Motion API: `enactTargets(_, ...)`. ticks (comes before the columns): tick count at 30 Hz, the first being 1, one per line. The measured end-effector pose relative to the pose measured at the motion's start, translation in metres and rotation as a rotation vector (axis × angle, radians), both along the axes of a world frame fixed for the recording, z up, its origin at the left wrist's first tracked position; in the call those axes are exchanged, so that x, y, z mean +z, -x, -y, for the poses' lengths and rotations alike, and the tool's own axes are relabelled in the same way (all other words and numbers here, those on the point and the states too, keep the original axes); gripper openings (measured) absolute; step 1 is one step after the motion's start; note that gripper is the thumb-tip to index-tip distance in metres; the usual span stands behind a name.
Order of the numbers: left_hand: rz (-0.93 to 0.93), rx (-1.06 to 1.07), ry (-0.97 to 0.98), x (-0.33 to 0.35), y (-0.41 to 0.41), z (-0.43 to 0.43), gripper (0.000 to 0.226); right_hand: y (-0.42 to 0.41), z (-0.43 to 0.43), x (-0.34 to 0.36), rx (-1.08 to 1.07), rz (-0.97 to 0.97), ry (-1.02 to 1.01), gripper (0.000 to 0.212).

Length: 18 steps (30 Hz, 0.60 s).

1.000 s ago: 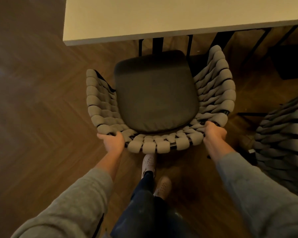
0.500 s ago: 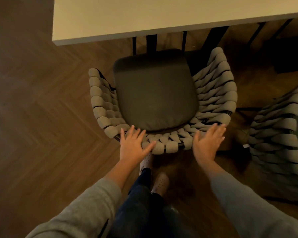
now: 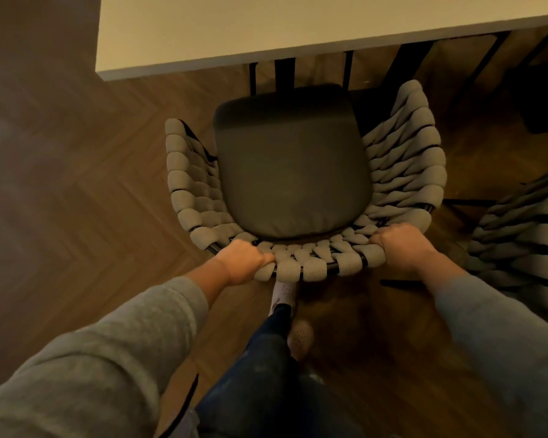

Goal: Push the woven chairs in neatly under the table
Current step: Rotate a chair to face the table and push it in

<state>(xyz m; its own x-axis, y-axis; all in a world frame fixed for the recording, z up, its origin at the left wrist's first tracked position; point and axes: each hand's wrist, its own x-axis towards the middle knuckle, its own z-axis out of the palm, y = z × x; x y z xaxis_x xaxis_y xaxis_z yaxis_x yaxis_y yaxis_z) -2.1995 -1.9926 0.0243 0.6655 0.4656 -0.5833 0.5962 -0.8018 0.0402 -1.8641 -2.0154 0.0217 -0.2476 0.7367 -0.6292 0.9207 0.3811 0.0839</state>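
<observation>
Herringbone wood floor (image 3: 76, 191) is seen beneath a pale table (image 3: 298, 30). A woven chair (image 3: 301, 184) is gripped at its back rim by the left hand (image 3: 244, 262) and right hand (image 3: 400, 246), fingers curled shut; its seat stands clear of the table edge, so a straight forward push is judged necessary.

Dark wooden herringbone floor (image 3: 76, 191) spreads left of and below the pale table (image 3: 266, 30), under dim, warm light.

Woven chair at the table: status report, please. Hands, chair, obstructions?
Left hand and right hand both clamped on the grey woven chair back rail. Dark seat cushion fully short of the pale tabletop. Nothing visible blocking.
</observation>
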Motion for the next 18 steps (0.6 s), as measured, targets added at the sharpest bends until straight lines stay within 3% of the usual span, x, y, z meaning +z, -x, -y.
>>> enactTargets(18, 0.000, 0.049, -0.040, 0.002, -0.030, -0.118, 0.035, -0.020, -0.110, 0.010, -0.048, 0.114, 0.034, 0.034)
